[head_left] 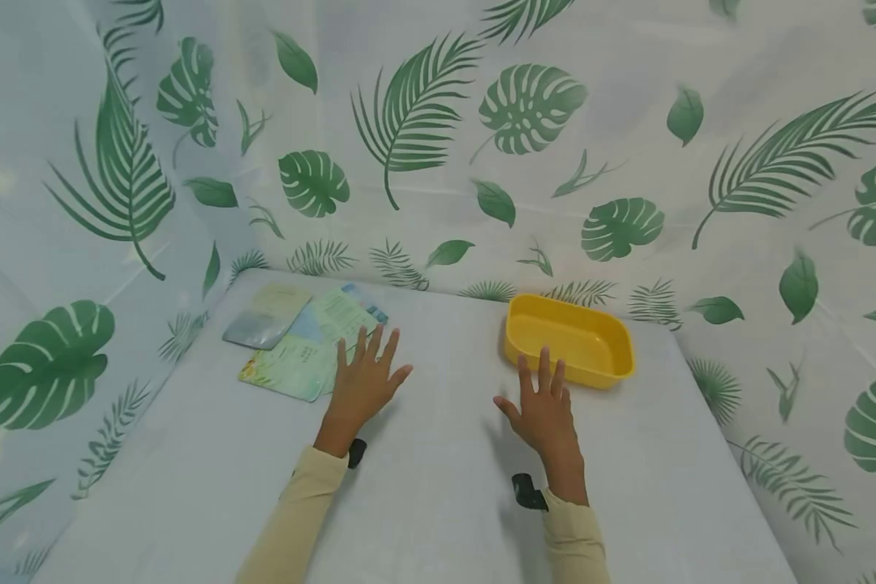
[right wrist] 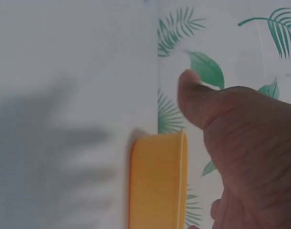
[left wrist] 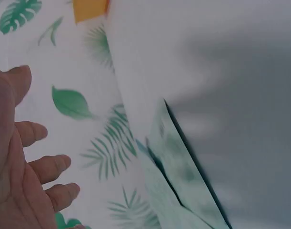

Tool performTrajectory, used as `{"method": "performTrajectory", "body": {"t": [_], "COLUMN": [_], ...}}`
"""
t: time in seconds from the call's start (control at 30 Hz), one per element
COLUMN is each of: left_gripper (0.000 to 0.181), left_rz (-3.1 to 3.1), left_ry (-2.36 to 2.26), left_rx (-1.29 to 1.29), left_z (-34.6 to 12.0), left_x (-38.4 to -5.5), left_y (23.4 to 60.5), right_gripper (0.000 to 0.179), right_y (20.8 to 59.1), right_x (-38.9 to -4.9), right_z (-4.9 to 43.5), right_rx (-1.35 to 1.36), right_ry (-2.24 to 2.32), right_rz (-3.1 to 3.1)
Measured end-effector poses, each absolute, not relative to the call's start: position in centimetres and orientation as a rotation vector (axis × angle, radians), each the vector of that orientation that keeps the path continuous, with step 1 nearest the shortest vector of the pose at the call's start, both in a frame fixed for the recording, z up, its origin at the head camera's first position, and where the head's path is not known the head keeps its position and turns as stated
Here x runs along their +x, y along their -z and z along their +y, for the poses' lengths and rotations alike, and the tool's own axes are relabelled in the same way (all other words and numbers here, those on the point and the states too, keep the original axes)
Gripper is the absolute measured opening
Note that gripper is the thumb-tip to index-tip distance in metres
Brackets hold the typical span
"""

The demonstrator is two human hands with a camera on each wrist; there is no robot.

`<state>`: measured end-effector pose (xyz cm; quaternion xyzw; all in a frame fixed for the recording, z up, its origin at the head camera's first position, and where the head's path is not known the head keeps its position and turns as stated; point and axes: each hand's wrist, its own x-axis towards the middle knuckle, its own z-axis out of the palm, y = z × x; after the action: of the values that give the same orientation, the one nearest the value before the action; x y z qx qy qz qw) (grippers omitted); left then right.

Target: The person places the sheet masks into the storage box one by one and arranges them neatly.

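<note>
My left hand (head_left: 365,385), fingers spread, hovers by the right side of a group of flat packets. Among these are a pale green packet with floral print (head_left: 286,367), a beige and silver packet (head_left: 268,315) and a light green packet with printed text (head_left: 339,315). In the left wrist view the green packet edges (left wrist: 183,167) lie on the table, apart from the fingers. My right hand (head_left: 547,412) is held palm down with straight fingers, its fingertips overlapping the near rim of a yellow tub (head_left: 569,337) in the head view. Neither hand holds anything.
A white-covered table (head_left: 438,487) carries everything. Behind it and to its sides hangs a white cloth with green leaf print (head_left: 438,219). Black wrist devices sit below the left hand (head_left: 365,385) and the right hand.
</note>
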<state>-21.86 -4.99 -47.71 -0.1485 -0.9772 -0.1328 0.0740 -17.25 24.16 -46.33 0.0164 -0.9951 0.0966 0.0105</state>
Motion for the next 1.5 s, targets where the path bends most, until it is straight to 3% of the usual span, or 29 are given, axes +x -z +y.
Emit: {"method": "performTrajectory", "body": {"t": [0.27,0.67,1.0,1.2,1.37,1.5], "left_gripper": [0.062,0.049,0.027,0.021,0.022,0.023], "left_rz": [-3.044,-2.948,-2.944,-2.873,-2.897,-2.894], "left_ry": [0.410,0.432,0.624,0.738,0.804,0.877], "left_rx": [-0.193,0.003,0.239,0.202,0.254,0.285], "left_z": [-9.5,-16.1,-16.1,-16.1,-16.7,-16.8], "left_x": [-22.2,-19.0,-15.0,-12.3,-10.9,-10.0], "left_y": [49.1,51.7,51.8,52.3,51.9,51.9], "right_gripper": [0.067,0.056,0.036,0.053,0.057,0.059], "right_y": [46.9,49.1,48.8,49.3,50.3,51.2], "right_x": [-16.9,-16.5,-17.5,-19.0,-20.3,-20.4], "right_z": [25.3,26.4,30.7,33.8,35.0,35.3], "right_rx": [-0.029,-0.144,-0.423,-0.683,-0.980,-1.055], "right_ry": [-0.446,-0.502,-0.711,-1.144,-1.629,-1.795], "right_rz": [-3.223,-3.224,-2.863,-2.523,-2.177,-2.051]}}
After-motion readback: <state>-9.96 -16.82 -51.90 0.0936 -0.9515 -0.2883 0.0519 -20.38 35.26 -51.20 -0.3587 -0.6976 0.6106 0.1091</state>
